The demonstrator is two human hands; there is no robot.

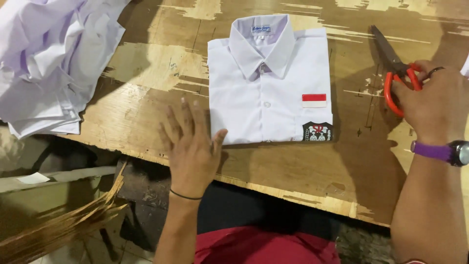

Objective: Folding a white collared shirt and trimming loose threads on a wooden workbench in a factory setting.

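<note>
A folded white shirt (266, 93) lies flat on the worn wooden table (146, 93), collar away from me, with a red-and-white patch and a dark badge on its pocket side. My left hand (191, 144) hovers open just left of the shirt's lower corner, fingers spread, thumb near the hem. My right hand (435, 102) rests on the table to the right of the shirt, fingers closed through the red handles of a pair of scissors (393, 63) whose dark blades point away from me.
A loose pile of white shirts (49, 63) fills the table's left end. A bundle of thin brown strips (63, 225) lies below the table edge at the lower left. A purple-strapped watch is on my right wrist.
</note>
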